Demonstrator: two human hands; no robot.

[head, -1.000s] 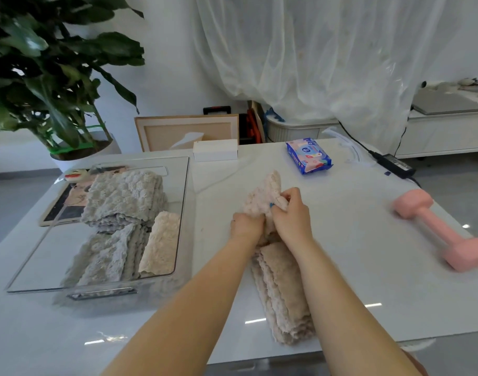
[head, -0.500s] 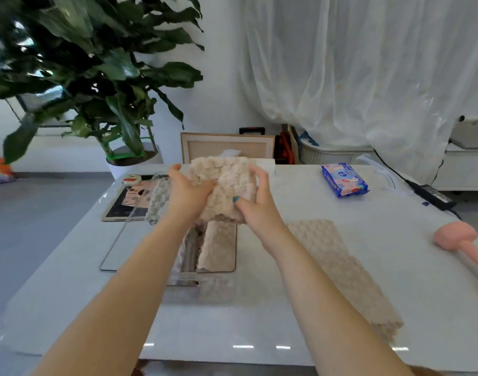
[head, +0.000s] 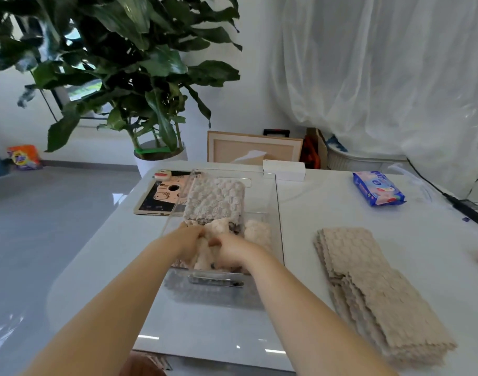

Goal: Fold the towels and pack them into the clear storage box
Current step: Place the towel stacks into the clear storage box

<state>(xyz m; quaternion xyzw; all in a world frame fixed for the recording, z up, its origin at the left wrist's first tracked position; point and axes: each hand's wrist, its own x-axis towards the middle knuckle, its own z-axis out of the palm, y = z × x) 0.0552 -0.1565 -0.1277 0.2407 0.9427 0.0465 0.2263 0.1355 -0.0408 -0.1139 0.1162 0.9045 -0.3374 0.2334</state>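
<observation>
The clear storage box (head: 277,213) stands on the white table in front of me. A folded grey towel (head: 214,198) lies at its far end and a cream one (head: 258,233) at its right side. My left hand (head: 190,241) and my right hand (head: 229,252) are both down inside the near end of the box, fingers curled round a folded beige towel (head: 204,257) between them. A stack of flat beige towels (head: 373,286) lies on the table to the right of the box.
A tablet in a pink case (head: 162,195) lies left of the box, a white tissue box (head: 284,170) behind it. A blue wipes pack (head: 376,188) and a black power adapter (head: 468,210) sit far right. A large potted plant (head: 140,85) stands behind the table's left corner.
Both hands lifted a folded beige towel from the stack, carried it left over the box and lowered it into the box's near end. My view turned left.
</observation>
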